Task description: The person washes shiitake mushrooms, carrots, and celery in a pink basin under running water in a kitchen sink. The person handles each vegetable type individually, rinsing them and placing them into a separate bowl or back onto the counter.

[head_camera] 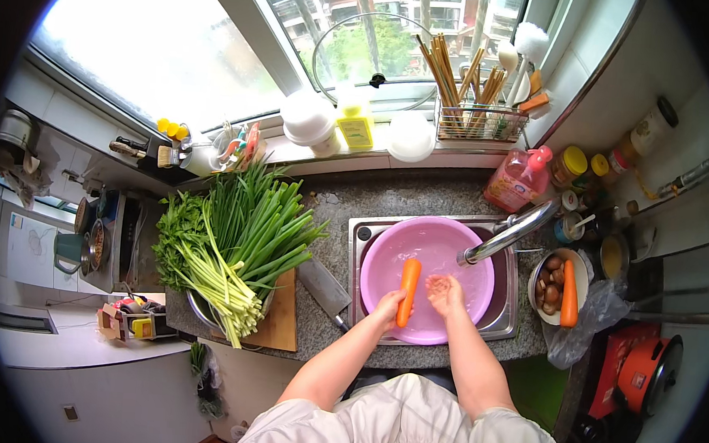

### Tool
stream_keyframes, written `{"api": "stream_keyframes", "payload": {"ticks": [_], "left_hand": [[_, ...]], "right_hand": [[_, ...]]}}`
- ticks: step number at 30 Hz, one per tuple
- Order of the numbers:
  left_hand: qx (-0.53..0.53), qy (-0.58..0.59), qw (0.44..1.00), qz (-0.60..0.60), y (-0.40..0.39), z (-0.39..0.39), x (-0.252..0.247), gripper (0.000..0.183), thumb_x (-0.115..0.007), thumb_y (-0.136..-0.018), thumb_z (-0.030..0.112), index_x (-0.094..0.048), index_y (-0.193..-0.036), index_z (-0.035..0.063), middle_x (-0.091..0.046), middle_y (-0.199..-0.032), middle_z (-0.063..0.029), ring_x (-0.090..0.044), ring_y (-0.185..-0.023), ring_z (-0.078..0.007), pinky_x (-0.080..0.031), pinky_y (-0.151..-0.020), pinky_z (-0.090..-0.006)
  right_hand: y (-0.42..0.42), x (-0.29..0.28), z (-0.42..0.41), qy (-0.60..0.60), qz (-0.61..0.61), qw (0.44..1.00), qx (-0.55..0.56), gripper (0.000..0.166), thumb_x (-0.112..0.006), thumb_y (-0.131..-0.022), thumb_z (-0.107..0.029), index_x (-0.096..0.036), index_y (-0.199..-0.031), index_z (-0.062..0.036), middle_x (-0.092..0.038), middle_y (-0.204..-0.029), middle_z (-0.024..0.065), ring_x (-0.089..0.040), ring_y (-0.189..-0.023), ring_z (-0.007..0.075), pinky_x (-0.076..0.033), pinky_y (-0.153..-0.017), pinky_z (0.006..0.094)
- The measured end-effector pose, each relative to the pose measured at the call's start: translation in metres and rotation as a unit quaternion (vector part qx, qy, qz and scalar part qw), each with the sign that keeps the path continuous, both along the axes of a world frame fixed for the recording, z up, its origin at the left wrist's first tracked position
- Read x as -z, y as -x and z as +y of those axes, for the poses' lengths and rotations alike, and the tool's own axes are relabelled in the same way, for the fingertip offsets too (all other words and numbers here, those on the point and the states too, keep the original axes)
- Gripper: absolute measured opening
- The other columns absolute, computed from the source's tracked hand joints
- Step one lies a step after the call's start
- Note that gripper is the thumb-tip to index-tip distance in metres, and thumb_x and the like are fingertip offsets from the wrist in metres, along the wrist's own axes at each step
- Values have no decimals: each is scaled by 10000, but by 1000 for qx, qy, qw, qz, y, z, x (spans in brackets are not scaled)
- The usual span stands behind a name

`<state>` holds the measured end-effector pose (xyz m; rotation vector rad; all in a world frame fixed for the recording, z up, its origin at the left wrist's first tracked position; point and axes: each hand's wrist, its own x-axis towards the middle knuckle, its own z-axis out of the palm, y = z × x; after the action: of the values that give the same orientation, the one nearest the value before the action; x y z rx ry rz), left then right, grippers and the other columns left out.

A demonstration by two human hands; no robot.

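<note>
Over a pink plastic basin (382, 247) of water, my left hand (390, 309) grips an orange carrot (409, 289) near its lower end. My right hand (445, 294) is to the right of the carrot, palm up with fingers slightly curled, holding nothing. The basin sits in a stainless steel sink (509, 316). The curved metal faucet (512, 234) reaches over the basin's right side, its mouth just above my right hand. A second carrot (570, 295) lies with brown mushrooms (550, 285) in a white bowl (534, 296) right of the sink.
Left of the sink, a cleaver (324, 286) lies beside a wooden cutting board (284, 321). Green onions (274, 235) and celery-like stalks (225, 293) are heaped over a metal bowl (200, 309). A pink soap bottle (517, 180) stands behind the faucet. A plastic bag (582, 330) lies by the white bowl.
</note>
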<state>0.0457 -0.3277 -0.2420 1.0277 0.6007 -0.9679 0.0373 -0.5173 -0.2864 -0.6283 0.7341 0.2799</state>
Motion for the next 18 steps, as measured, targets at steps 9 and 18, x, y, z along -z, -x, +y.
{"api": "stream_keyframes", "payload": {"ticks": [9, 18], "left_hand": [[-153, 36, 985, 73, -9, -42, -36, 410, -307, -979, 418, -480, -1080, 60, -560, -896, -98, -565, -712, -193, -506, -592, -326], [145, -161, 944, -250, 19, -48, -96, 385, -308, -985, 374, -366, -1320, 195, -410, -642, -15, -353, -410, -86, -287, -352, -231]], "right_hand": [[36, -111, 58, 510, -188, 777, -317, 534, -424, -948, -243, -291, -1374, 51, -294, -1394, 292, -317, -1310, 365, -246, -1089, 395], [-40, -88, 43, 263, 36, 963, 40, 208, -615, -815, -77, -529, -997, -26, -556, -766, 89, -574, -612, 184, -494, -514, 332]]}}
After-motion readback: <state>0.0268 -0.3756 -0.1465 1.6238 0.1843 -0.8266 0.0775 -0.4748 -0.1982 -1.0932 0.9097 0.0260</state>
